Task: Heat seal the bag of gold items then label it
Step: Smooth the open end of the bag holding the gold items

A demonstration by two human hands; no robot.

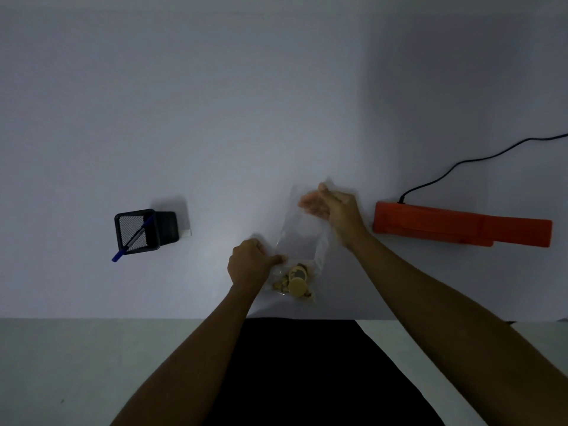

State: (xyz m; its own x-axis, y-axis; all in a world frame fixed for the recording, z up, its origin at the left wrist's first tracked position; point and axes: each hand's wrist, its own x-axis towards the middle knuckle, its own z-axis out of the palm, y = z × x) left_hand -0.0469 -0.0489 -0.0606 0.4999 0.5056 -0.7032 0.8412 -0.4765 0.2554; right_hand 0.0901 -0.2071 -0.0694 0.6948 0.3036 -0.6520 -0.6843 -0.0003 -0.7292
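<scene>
In dim light, a clear bag point(302, 232) lies on the white table point(215, 133), with the gold items point(296, 279) bunched at its near end. The left hand point(249, 262) pinches the bag's left edge. The right hand point(335, 210) is motion-blurred at the far end, so its grip cannot be told. The orange heat sealer point(461, 224) sits to the right, its cord point(461, 162) cut off by the frame.

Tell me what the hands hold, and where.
The left hand pinches the clear bag at its left edge, just above the gold items. The right hand is at its far end; blur hides its grip.
</scene>
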